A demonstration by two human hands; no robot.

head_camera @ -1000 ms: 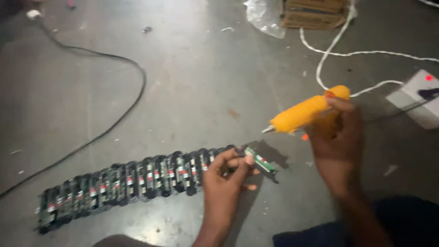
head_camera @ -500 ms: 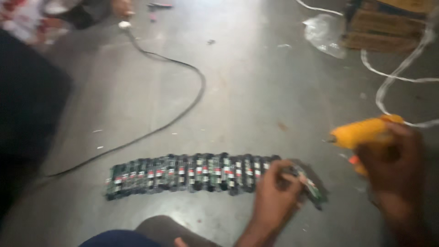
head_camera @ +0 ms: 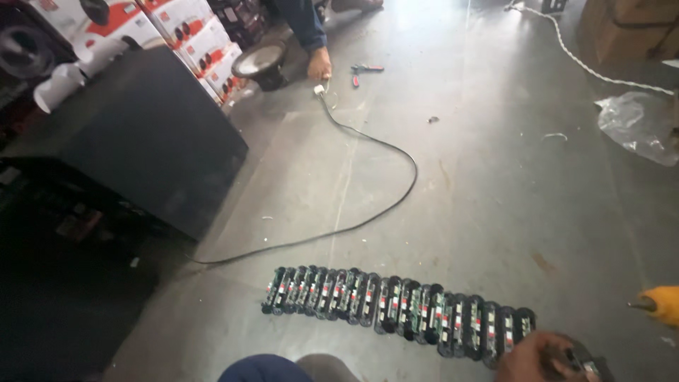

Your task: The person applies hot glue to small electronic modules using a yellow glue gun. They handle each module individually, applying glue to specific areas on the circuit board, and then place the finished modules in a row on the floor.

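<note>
Long row of batteries [head_camera: 399, 313] joined side by side on floor [head_camera: 495, 184]. Left hand [head_camera: 541, 357] pinching one more battery [head_camera: 583, 364] at right end, not yet attached. Glue gun [head_camera: 661, 305] waiting nearby; right hand unseen.

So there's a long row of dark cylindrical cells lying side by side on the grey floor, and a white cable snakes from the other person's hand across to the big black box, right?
Not quite: the cable running from the other person's hand is black, not white, as the head view shows. The row of dark cylindrical cells does lie side by side on the grey floor, and the cable curves towards the big black box.
</note>
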